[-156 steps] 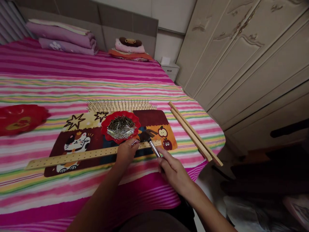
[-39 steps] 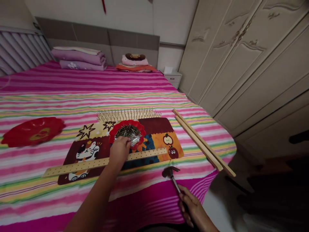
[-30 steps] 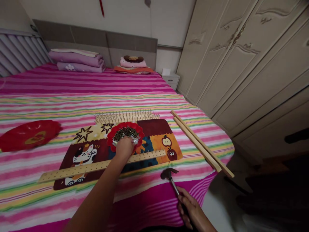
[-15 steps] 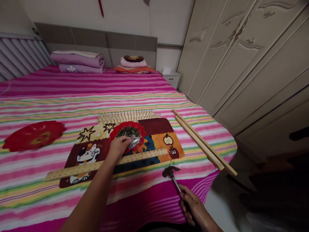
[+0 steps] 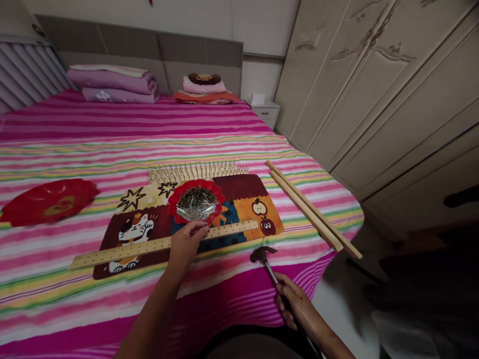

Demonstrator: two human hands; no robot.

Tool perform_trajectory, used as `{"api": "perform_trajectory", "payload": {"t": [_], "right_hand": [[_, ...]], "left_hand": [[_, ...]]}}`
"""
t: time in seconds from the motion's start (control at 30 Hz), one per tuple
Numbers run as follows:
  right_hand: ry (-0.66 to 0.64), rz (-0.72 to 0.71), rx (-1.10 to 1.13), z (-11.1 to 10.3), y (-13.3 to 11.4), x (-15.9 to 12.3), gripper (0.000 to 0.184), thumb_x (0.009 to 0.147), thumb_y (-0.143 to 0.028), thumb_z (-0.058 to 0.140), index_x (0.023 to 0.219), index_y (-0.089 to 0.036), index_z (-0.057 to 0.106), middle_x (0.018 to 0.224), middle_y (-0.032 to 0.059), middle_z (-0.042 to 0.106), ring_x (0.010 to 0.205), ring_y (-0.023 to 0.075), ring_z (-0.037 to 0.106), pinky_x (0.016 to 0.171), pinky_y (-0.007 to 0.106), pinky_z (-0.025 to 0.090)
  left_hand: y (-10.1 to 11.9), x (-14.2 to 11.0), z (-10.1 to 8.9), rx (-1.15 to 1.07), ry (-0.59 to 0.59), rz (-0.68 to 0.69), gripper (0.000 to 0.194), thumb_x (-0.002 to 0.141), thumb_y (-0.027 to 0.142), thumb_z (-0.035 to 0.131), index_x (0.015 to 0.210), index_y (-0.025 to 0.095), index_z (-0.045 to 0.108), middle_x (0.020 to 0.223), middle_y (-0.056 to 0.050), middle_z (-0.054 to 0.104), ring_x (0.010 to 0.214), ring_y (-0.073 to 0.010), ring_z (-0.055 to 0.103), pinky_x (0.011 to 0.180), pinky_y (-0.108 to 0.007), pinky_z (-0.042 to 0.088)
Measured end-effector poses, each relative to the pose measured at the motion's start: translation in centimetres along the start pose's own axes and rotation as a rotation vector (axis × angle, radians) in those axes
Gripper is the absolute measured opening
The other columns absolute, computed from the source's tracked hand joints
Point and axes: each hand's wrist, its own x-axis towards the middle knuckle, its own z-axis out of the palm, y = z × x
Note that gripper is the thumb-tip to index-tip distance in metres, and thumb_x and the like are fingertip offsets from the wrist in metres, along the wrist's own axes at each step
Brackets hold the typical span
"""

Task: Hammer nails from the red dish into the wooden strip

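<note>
My left hand [image 5: 188,240] is over the perforated wooden strip [image 5: 157,244], its thumb and fingertips pinched on a nail that barely shows. Several nails stand upright in the strip's right part; rows of holes run along the rest. Just beyond the hand, a red scalloped dish [image 5: 172,193] holds a heap of metal nails [image 5: 196,202]. My right hand [image 5: 295,304] is wrapped around the handle of a claw hammer [image 5: 267,262], whose head is near the bed's front edge, right of the strip's end.
A patterned mat [image 5: 235,187] lies under the strip and dish. Behind it is a board thick with upright nails [image 5: 198,172]. Two long wooden bars [image 5: 305,204] lie to the right. Another red dish [image 5: 48,199] is at left on the striped bed [image 5: 112,309].
My left hand has drawn back from the nails in the dish to the wooden strip, fingers still pinched. My right hand keeps hold of the hammer. The view has tilted slightly downward.
</note>
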Motion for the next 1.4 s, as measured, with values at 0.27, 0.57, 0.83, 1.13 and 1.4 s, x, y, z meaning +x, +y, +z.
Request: {"api": "perform_trajectory", "payload": {"t": [0.27, 0.57, 0.83, 1.13, 1.4], "right_hand": [[0.005, 0.011, -0.005, 0.0, 0.0, -0.1, 0.053, 0.076, -0.04, 0.049, 0.122, -0.017, 0.041, 0.046, -0.0106, 0.047, 0.026, 0.0034, 0.029, 0.024, 0.012, 0.019], [0.02, 0.006, -0.027, 0.3, 0.1, -0.3, 0.057, 0.075, -0.042, 0.051, 0.124, -0.015, 0.04, 0.045, -0.0108, 0.046, 0.024, 0.0034, 0.028, 0.024, 0.013, 0.018], [-0.1, -0.089, -0.104, 4.1, -5.5, -3.0, 0.055, 0.081, -0.046, 0.047, 0.131, -0.023, 0.039, 0.053, -0.0088, 0.047, 0.029, 0.0038, 0.03, 0.029, 0.015, 0.02], [-0.186, -0.528, -0.508, 9.1, -12.4, -0.9, 0.041, 0.089, -0.033, 0.04, 0.127, -0.02, 0.048, 0.056, -0.0064, 0.043, 0.047, 0.0089, 0.038, 0.045, 0.021, 0.032], [-0.233, -0.484, -0.551, 8.4, -11.7, -1.8, 0.04, 0.09, -0.034, 0.038, 0.126, -0.02, 0.049, 0.055, -0.0067, 0.036, 0.048, 0.0099, 0.032, 0.046, 0.022, 0.028]], "left_hand": [[-1.3, 0.2, 1.7, 0.031, 0.075, 0.069, 0.029, 0.063, 0.043, 0.064, 0.079, 0.019, 0.067, 0.065, 0.001, 0.068, 0.063, -0.0149, 0.063, 0.065, -0.026, 0.048], [-1.2, 0.1, 1.9, 0.185, 0.053, 0.113, 0.024, 0.067, 0.041, 0.058, 0.079, 0.022, 0.066, 0.067, 0.003, 0.068, 0.066, -0.0149, 0.062, 0.064, -0.024, 0.046], [-1.4, 0.0, 1.7, 0.329, 0.053, 0.249, 0.019, 0.071, 0.037, 0.054, 0.075, 0.023, 0.065, 0.075, 0.002, 0.069, 0.071, -0.0147, 0.061, 0.068, -0.024, 0.045], [-2.0, 0.3, 1.9, 0.397, 0.043, 0.308, 0.016, 0.074, 0.033, 0.053, 0.072, 0.022, 0.064, 0.071, 0.002, 0.066, 0.066, -0.0129, 0.058, 0.064, -0.023, 0.042], [-2.3, 0.4, 2.0, 0.449, 0.051, 0.328, 0.014, 0.074, 0.029, 0.053, 0.075, 0.022, 0.065, 0.073, 0.001, 0.066, 0.069, -0.013, 0.059, 0.065, -0.023, 0.042]]}}
